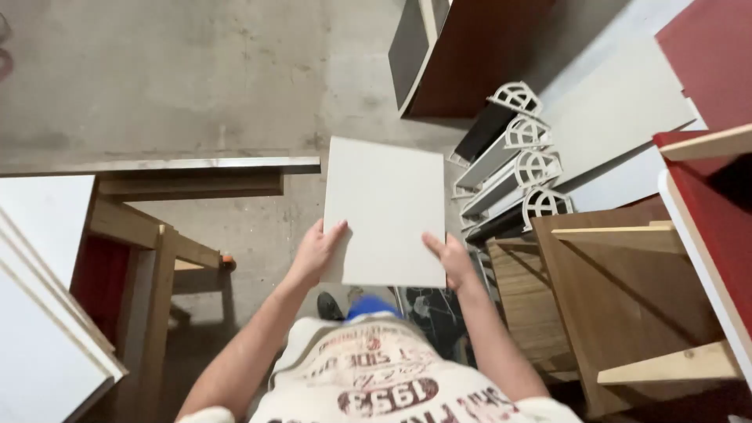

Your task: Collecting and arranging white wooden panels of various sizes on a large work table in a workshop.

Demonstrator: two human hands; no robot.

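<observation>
Flat pale grey rectangular board [385, 210] held above the concrete floor [196, 78], gripped at its near edge by left hand [315, 252] and right hand [452, 257], long axis pointed away from the body.

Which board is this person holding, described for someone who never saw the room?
Start from the bare concrete floor in mid-picture. Above it, the left hand and right hand grip the near edge of a square white panel. Unlike the brown and red boards around, it is plain, pale and held aloft.
</observation>
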